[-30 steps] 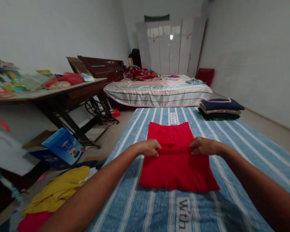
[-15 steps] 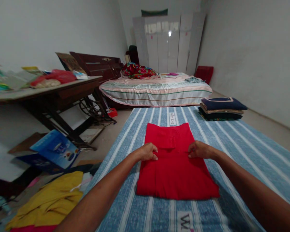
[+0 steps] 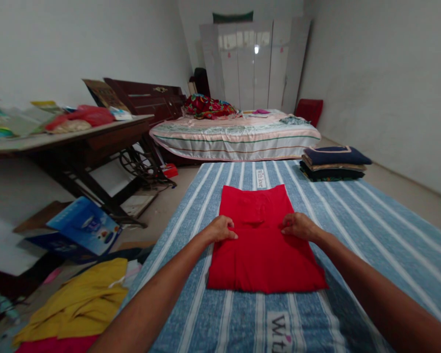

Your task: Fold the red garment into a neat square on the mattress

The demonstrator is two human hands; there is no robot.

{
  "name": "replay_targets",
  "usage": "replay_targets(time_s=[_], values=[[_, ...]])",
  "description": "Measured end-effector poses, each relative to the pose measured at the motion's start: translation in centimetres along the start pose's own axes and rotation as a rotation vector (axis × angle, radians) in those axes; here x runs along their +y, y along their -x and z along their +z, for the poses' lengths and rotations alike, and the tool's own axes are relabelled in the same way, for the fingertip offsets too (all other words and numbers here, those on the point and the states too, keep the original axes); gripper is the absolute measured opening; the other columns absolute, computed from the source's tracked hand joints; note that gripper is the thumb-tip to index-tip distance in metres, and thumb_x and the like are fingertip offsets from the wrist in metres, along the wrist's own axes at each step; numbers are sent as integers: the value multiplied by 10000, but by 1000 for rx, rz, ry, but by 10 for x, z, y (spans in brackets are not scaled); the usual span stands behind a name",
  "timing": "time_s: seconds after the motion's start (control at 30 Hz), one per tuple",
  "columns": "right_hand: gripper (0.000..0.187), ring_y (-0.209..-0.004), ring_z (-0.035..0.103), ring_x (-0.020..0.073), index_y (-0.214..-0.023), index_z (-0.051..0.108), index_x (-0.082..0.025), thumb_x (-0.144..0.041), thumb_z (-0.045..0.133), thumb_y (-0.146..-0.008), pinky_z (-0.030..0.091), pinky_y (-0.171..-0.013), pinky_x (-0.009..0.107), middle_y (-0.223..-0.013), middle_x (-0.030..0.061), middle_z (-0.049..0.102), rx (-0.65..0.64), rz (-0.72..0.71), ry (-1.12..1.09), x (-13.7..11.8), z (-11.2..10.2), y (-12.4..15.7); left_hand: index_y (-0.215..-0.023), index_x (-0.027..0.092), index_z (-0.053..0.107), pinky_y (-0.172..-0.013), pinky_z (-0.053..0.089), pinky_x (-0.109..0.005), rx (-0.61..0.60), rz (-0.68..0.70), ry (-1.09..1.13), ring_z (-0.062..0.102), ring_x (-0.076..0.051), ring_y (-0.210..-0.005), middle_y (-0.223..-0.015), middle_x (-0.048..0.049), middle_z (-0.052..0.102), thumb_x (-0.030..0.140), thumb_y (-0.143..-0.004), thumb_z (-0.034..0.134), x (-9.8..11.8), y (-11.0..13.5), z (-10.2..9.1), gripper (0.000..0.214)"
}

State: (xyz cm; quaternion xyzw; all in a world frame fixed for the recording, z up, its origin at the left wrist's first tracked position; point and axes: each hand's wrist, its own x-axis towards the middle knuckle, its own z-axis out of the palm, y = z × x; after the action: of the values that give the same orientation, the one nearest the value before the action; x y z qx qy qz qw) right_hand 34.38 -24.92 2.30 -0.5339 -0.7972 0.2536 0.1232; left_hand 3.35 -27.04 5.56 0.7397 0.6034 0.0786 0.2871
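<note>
A red folded garment (image 3: 263,250) lies flat on a blue striped sheet (image 3: 356,235) in front of me. My left hand (image 3: 221,229) rests on the garment's left edge, fingers curled and pressed down on the cloth. On the right side, near the middle fold, my right hand (image 3: 297,226) presses on the garment the same way, fingers bent. Both hands touch the red cloth and neither lifts it.
A stack of folded dark clothes (image 3: 333,162) sits at the sheet's far right. A yellow garment (image 3: 81,299) and a blue box (image 3: 84,231) lie on the floor at left. A cluttered table (image 3: 69,137) stands left, a bed (image 3: 235,135) and white wardrobe (image 3: 253,68) behind.
The raised fold of red cloth that both hands pinched has been laid down. The hands now press flat on the garment, which looks smoother.
</note>
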Motion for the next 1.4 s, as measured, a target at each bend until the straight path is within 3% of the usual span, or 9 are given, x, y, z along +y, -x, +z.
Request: replay_targets(time_s=[0.77,0.97,1.23,1.4], values=[[216,-695,582,151,-871,674,-181,-323,644,-711,371,-580,225,-774,31,657,55,21,47,-8,1,5,-791,111,661,-634,421,-266,117,-24,81,570,-179,-704,-708,-17,623,302,-536,682,-13,6,6,320],[215,-700,583,152,-870,665,-182,-324,644,-711,363,-590,226,-790,36,658,69,22,72,-9,1,6,-859,105,660,-668,428,-255,119,-47,-20,600,-194,-778,-809,-47,661,287,-581,689,-7,10,6,334],[234,-730,589,168,-898,629,-194,-368,609,-743,324,-583,231,-816,49,665,188,55,96,-6,4,13,-951,155,620,-719,418,-278,168,-75,-222,605,-216,-826,-881,-67,664,314,-697,631,10,28,5,300],[368,-659,569,163,-828,625,-196,-494,410,-848,339,-579,245,-723,39,637,325,111,36,3,-1,20,-998,157,580,-802,430,-294,242,-4,-405,586,-218,-920,-999,-90,625,314,-770,576,15,40,5,277]])
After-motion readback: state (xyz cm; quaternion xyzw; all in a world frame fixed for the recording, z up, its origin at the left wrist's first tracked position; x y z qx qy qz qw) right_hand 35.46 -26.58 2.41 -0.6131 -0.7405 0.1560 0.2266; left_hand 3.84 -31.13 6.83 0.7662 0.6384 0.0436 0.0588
